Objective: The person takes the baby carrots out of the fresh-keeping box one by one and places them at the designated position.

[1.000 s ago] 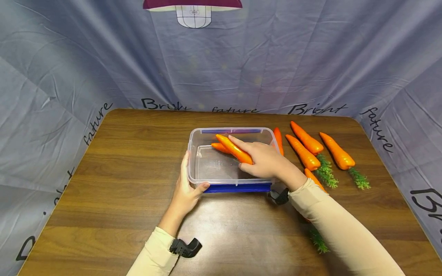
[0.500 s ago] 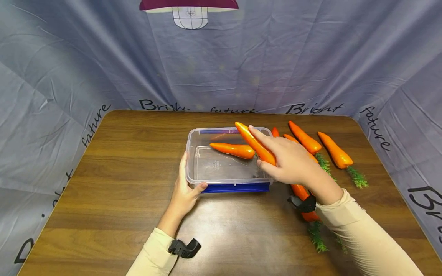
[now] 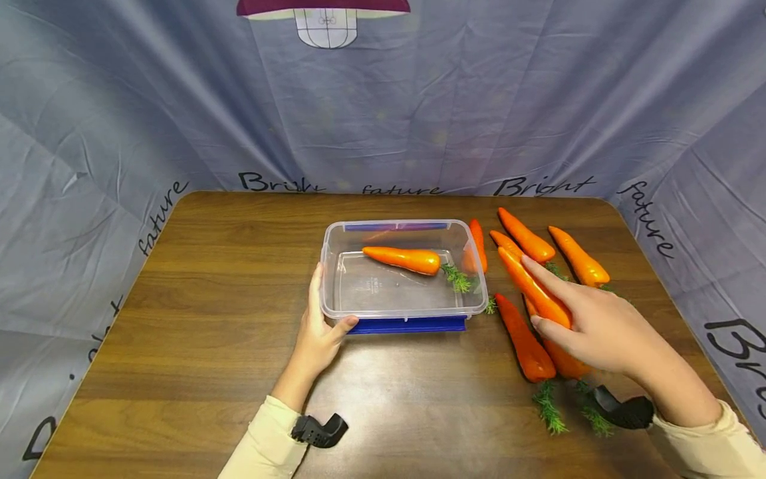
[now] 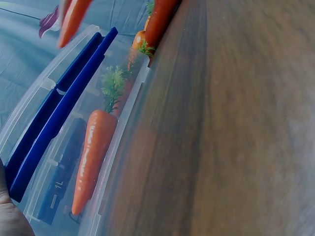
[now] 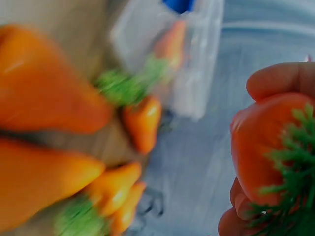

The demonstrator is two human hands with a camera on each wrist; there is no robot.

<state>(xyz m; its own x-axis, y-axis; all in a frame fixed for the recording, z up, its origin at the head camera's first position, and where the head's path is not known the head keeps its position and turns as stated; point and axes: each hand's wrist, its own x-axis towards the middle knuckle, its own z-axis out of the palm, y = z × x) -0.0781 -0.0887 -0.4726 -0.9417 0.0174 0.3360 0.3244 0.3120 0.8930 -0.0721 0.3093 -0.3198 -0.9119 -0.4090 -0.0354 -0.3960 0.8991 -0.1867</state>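
A clear plastic food container (image 3: 365,313) with blue latches sits mid-table. My left hand (image 3: 317,339) grips its near left corner, thumb over the front blue latch (image 3: 407,324). Inside lies one orange carrot (image 3: 403,259) with green leaves, tip to the left; it also shows through the wall in the left wrist view (image 4: 93,157). To the right of the container, my right hand (image 3: 604,326) holds another carrot (image 3: 535,286) above the loose ones. In the right wrist view that carrot's thick end (image 5: 258,142) is between thumb and fingers, leaves (image 5: 290,182) hanging down.
Several loose carrots lie right of the container: two near ones (image 3: 526,339) (image 3: 565,362) under the right hand, others farther back (image 3: 526,236) (image 3: 577,256). One carrot (image 3: 477,243) lies close against the container's right side. A grey-blue curtain (image 3: 383,120) surrounds the wooden table (image 3: 239,266).
My right hand has carried its carrot out of the container, rightward and toward me, over the loose carrots. The other carrot stays inside. My left hand keeps its hold on the container.
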